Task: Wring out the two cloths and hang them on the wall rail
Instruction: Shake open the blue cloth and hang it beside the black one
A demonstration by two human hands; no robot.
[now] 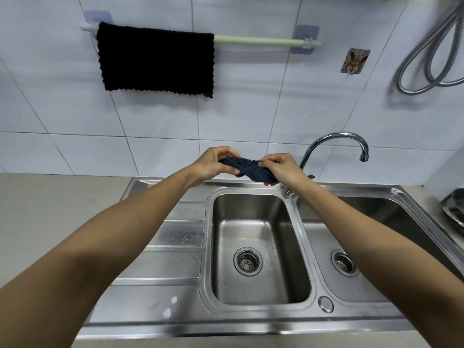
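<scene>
A black cloth (155,61) hangs flat over the left part of the pale green wall rail (258,41). A second, dark blue cloth (247,167) is bunched up between both hands above the back rim of the left sink basin. My left hand (211,164) pinches its left end and my right hand (281,169) grips its right end. The right part of the rail is bare.
A steel double sink (291,222) with a ribbed drainboard (175,237) on its left lies below the hands. A curved tap (336,144) stands behind the divider, close to my right hand. A metal shower hose (426,59) and a wall hook (354,61) are at the right.
</scene>
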